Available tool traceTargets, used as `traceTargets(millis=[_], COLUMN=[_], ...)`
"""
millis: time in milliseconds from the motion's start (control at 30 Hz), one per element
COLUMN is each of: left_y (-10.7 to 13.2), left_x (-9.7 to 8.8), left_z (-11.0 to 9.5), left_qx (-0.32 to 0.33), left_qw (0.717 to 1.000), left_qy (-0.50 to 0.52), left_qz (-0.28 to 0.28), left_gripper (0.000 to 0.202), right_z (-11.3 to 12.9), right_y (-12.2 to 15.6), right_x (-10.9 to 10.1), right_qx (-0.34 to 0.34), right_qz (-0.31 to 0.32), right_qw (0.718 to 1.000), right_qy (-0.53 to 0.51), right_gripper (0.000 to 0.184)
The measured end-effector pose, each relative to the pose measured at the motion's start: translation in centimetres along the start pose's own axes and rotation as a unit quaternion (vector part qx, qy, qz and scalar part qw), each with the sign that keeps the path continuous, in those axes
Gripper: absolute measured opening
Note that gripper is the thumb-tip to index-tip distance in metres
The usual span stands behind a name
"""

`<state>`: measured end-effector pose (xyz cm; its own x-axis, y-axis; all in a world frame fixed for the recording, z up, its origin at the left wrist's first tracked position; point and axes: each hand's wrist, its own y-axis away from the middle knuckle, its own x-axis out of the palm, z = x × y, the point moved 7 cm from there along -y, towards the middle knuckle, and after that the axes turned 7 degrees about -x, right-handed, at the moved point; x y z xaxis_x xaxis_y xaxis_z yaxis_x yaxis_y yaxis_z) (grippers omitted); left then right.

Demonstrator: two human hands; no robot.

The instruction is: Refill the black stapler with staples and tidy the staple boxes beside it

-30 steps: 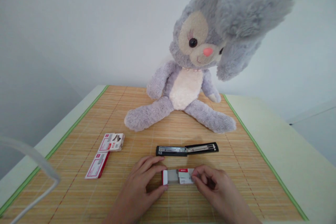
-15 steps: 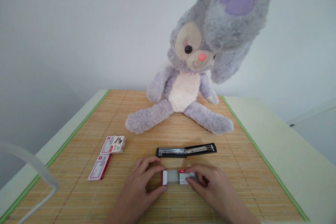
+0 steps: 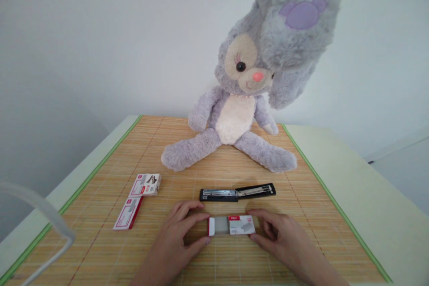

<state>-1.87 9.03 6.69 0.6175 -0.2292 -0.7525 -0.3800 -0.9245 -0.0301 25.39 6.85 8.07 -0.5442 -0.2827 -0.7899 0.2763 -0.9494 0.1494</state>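
A small red-and-white staple box (image 3: 241,225) lies crosswise on the mat, a plain grey section showing between its printed part and its white left end flap. At that left end, the thumb and fingers of my left hand (image 3: 182,232) hold the edges. My right hand (image 3: 279,232) has the opposite end between thumb and forefinger, at the top and bottom corners. Just beyond the box, a black stapler (image 3: 219,195) is folded wide open, its metal staple channel facing up.
Two more red-and-white boxes, one upper (image 3: 145,185) and one lower (image 3: 128,213), lie on the bamboo mat (image 3: 181,183) at left. A grey plush rabbit (image 3: 234,116) sits at the back against the wall. A white cable (image 3: 50,214) curves in at the left.
My right hand has slid to the right, from the top of the printed part to the box's right end, uncovering the print. My left hand stays at the left end.
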Motion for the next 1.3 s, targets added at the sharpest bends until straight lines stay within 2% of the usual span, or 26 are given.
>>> traceTargets(millis=[100,267,533,733,900,1033,1100,1167,1233,1300], left_y=[-0.3,-0.8,-1.1,-1.0,-1.0,-0.6,-0.6,-0.8,-1.5,-2.5], left_x=[0.1,0.5,1.0,0.9,0.8,0.3,-0.4,-1.4,-2.1,-2.2], left_z=[-0.5,-1.3,-1.4,-1.5,-1.8,-1.3,-0.2,1.1,1.9,2.0], left_qx=[-0.002,0.008,0.019,0.015,0.012,0.005,-0.023,-0.060,-0.077,-0.070], left_qw=[1.000,1.000,0.999,0.999,1.000,0.999,0.999,0.994,0.988,0.986], left_qy=[-0.008,-0.018,-0.013,-0.018,-0.009,0.019,0.049,0.061,0.041,0.000], left_qz=[0.007,0.010,0.027,0.024,0.023,0.025,0.001,-0.061,-0.124,-0.149], left_gripper=[0.037,0.038,0.041,0.036,0.034,0.039,0.024,0.012,0.019,0.044], right_z=[0.2,1.7,2.8,4.1,6.0,5.9,5.8,5.8,5.9,6.1], right_y=[0.0,-0.8,-1.4,-1.6,-2.6,-3.0,-3.0,-3.0,-3.2,-3.6], right_x=[0.1,1.3,1.7,1.4,2.1,2.8,2.9,2.9,2.6,2.1], right_qx=[-0.002,-0.021,-0.031,-0.022,-0.035,-0.024,-0.029,-0.033,-0.032,-0.034], right_qz=[0.008,0.013,0.015,0.017,0.013,0.006,0.006,0.006,-0.004,-0.025], right_qw=[1.000,0.999,0.999,0.997,0.997,0.999,0.998,0.998,0.996,0.994], right_qy=[-0.007,-0.027,-0.034,-0.066,-0.063,-0.047,-0.047,-0.060,-0.079,-0.097], right_gripper=[0.037,0.040,0.034,0.047,0.018,0.014,0.015,0.016,0.015,0.015])
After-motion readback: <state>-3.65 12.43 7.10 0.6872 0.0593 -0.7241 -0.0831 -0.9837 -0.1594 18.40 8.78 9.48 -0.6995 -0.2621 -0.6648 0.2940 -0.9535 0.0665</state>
